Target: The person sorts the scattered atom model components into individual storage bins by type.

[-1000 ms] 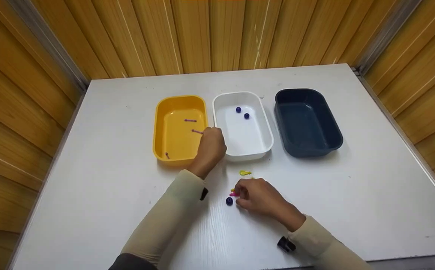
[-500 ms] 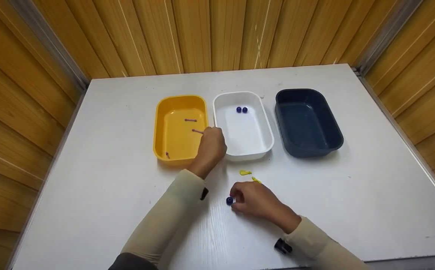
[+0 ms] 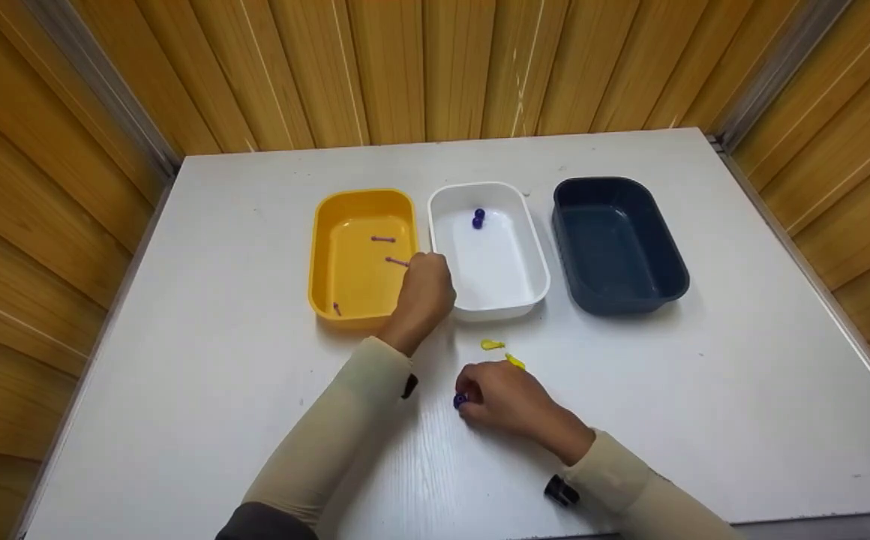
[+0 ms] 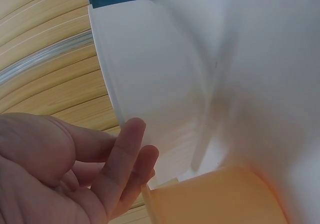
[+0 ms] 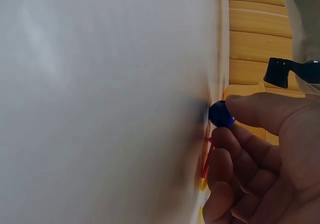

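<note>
My right hand is low over the table, its thumb and index finger pinching a dark blue bead with a hole in it. The bead is at or just above the tabletop. Under the other fingers lies a thin red piece with a yellow end, hidden in the head view. Two small yellow pieces lie beyond that hand. My left hand grips where the white bin and the yellow bin meet; its curled fingertips touch the white bin's wall, with the thumb tip hidden.
Several thin purple sticks lie in the yellow bin. Two more dark blue beads sit together in the white one. A dark blue bin stands to the right. Wood-patterned panels border the white table.
My right hand has shifted left, and its thumb and finger have closed on the blue bead. The two beads in the white bin have rolled together. My left hand stays in place.
</note>
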Demonstrator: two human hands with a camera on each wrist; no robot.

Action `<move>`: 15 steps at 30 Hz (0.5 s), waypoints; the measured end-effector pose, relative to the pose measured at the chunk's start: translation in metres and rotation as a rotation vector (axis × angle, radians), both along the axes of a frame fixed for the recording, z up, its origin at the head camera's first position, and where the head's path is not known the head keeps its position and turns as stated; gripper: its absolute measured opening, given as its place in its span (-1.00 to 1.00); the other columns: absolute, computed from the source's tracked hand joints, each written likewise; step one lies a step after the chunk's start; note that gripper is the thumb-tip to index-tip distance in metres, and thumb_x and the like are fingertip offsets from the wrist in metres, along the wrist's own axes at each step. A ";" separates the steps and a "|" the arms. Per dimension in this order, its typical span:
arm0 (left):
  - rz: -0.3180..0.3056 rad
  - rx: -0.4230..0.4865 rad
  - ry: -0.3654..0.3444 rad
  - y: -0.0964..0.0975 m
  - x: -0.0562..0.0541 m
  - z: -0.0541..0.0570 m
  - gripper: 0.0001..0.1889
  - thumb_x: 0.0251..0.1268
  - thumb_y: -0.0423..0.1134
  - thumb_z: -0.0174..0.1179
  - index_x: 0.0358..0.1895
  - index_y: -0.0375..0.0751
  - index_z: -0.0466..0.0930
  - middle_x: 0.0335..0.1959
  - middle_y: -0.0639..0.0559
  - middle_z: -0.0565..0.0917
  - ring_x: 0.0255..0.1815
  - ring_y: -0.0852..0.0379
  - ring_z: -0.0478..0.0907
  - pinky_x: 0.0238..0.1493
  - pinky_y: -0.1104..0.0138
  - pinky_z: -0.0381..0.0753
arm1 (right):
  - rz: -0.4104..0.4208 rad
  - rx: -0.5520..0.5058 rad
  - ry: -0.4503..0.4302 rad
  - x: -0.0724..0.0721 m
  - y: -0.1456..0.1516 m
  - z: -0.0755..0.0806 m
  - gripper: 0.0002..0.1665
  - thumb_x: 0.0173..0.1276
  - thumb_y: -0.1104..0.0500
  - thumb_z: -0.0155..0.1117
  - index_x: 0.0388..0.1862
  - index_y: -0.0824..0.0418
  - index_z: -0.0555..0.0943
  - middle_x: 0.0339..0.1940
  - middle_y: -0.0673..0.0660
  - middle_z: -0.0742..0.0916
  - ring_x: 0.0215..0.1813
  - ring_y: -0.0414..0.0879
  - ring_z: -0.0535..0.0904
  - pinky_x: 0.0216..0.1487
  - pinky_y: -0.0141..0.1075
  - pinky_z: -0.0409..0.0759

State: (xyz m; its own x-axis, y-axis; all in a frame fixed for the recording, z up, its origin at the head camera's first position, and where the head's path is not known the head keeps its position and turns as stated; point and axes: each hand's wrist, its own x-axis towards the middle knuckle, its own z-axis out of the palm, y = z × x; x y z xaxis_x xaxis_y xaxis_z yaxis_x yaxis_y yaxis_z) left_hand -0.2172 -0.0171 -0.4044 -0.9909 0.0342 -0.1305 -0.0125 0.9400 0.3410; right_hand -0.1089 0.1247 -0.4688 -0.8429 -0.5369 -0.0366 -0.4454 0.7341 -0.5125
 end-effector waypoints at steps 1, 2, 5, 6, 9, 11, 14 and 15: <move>-0.001 0.001 0.002 0.000 0.000 0.000 -0.72 0.45 -0.37 0.13 0.10 -0.44 0.65 -0.12 -0.18 0.70 -0.15 -0.01 0.61 0.00 0.28 0.67 | 0.004 0.001 0.004 0.000 0.000 0.000 -0.85 0.13 0.17 0.51 -0.33 0.11 0.70 -0.46 -0.08 0.69 -0.39 -0.26 0.48 -0.35 -0.36 0.46; 0.000 0.008 0.002 0.000 0.000 0.000 -0.71 0.44 -0.38 0.13 0.10 -0.44 0.65 -0.12 -0.19 0.70 -0.16 -0.02 0.61 -0.01 0.27 0.67 | 0.008 0.003 0.005 0.000 -0.001 0.000 -0.86 0.13 0.18 0.50 -0.33 0.11 0.70 -0.46 -0.08 0.69 -0.38 -0.26 0.48 -0.35 -0.36 0.46; 0.001 -0.008 -0.014 0.000 -0.001 0.001 -0.71 0.47 -0.36 0.12 0.13 -0.43 0.64 -0.12 -0.17 0.69 -0.16 0.00 0.60 -0.02 0.30 0.65 | 0.007 0.004 -0.002 -0.001 -0.002 0.000 -0.87 0.14 0.18 0.50 -0.34 0.11 0.70 -0.46 -0.08 0.69 -0.39 -0.26 0.47 -0.35 -0.36 0.46; 0.001 -0.015 -0.019 0.001 -0.001 0.002 -0.71 0.47 -0.35 0.12 0.13 -0.42 0.64 -0.12 -0.16 0.68 -0.16 0.00 0.59 -0.02 0.31 0.65 | 0.006 0.003 -0.003 -0.001 -0.002 0.000 -0.87 0.14 0.18 0.49 -0.34 0.11 0.70 -0.46 -0.08 0.69 -0.39 -0.26 0.48 -0.35 -0.36 0.46; 0.001 -0.019 -0.027 0.001 -0.002 0.002 -0.70 0.48 -0.35 0.11 0.14 -0.41 0.63 -0.11 -0.15 0.68 -0.16 0.02 0.57 0.00 0.31 0.64 | 0.000 -0.003 0.007 -0.001 -0.001 0.001 -0.90 0.15 0.18 0.47 -0.36 0.11 0.69 -0.46 -0.08 0.69 -0.39 -0.26 0.49 -0.34 -0.36 0.47; -0.001 -0.010 -0.025 0.001 -0.002 0.002 -0.71 0.48 -0.36 0.11 0.14 -0.42 0.63 -0.10 -0.17 0.68 -0.16 0.02 0.55 0.02 0.29 0.64 | -0.003 -0.008 0.022 -0.002 0.000 0.002 -0.91 0.15 0.18 0.45 -0.37 0.12 0.69 -0.47 -0.08 0.68 -0.39 -0.26 0.49 -0.34 -0.35 0.46; 0.000 0.016 -0.023 0.000 -0.002 0.002 -0.71 0.46 -0.39 0.11 0.13 -0.42 0.64 -0.09 -0.18 0.67 -0.17 0.02 0.52 0.03 0.28 0.63 | -0.014 -0.017 0.035 -0.004 0.001 0.005 -0.90 0.15 0.17 0.45 -0.39 0.12 0.68 -0.50 -0.09 0.66 -0.40 -0.26 0.47 -0.34 -0.35 0.45; 0.002 0.027 -0.023 0.000 -0.001 0.001 -0.72 0.46 -0.41 0.11 0.13 -0.42 0.64 -0.09 -0.18 0.67 -0.17 0.02 0.52 0.03 0.27 0.62 | -0.019 -0.021 0.037 -0.004 0.002 0.005 -0.89 0.15 0.17 0.46 -0.39 0.12 0.67 -0.51 -0.09 0.65 -0.41 -0.25 0.47 -0.35 -0.35 0.45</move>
